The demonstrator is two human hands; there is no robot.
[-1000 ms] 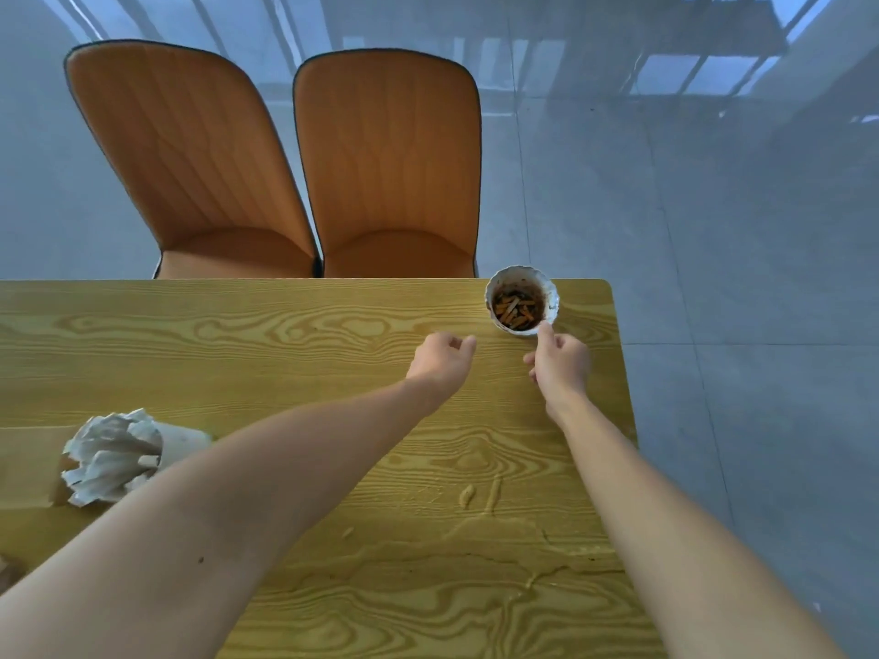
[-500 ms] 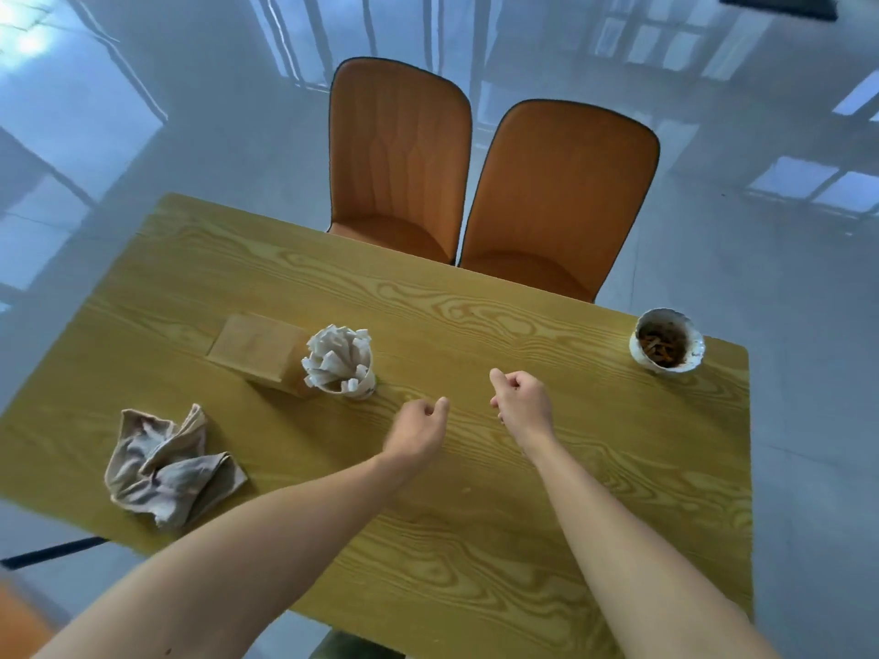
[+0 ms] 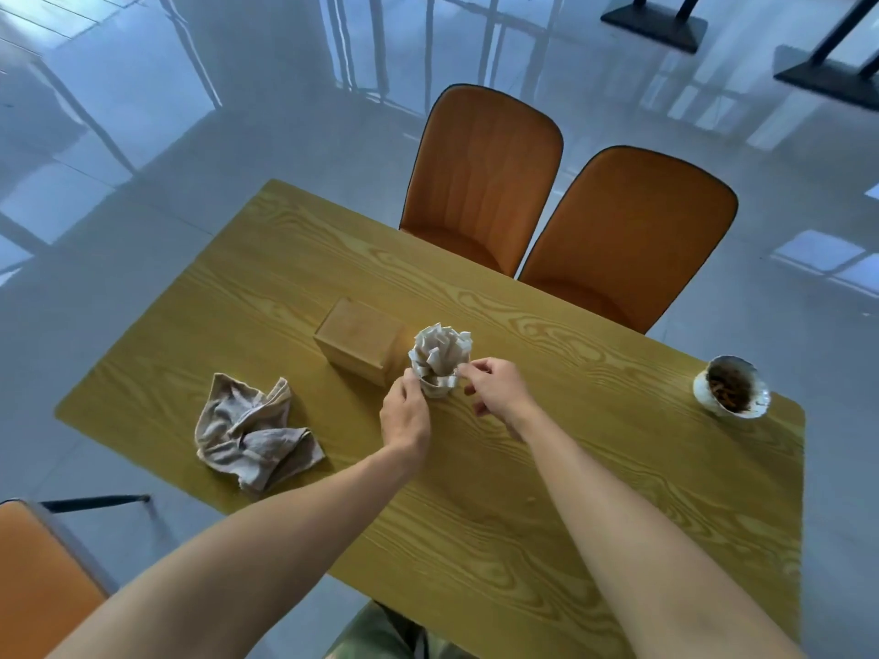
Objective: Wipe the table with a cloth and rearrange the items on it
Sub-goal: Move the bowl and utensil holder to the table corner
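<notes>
Two of your hands meet at the napkin cup (image 3: 440, 368): your left hand (image 3: 404, 416) curls its fingers round the cup's near left side, and your right hand (image 3: 494, 390) pinches the rim on the right with thumb and forefinger, the other fingers loosely bent. No writing or label can be read on anything you can see. The cup is small and pale, stuffed with folded white paper napkins that fan out like petals. Just beside it on the left, seemingly touching, sits a plain wooden box (image 3: 359, 340), rectangular and smooth. Further left, well apart from your hands, the cloth (image 3: 252, 430) lies crumpled in soft beige folds near the table's edge. The table (image 3: 523, 492) is yellow wood-grain laminate with rounded corners. At its far right corner stands a white scalloped bowl (image 3: 730, 392) holding brown bits, too blurred to identify. Two orange padded chairs (image 3: 480, 183) with dark piping stand at the far side; another orange seat (image 3: 38, 577) shows at lower left on the glossy grey floor.
</notes>
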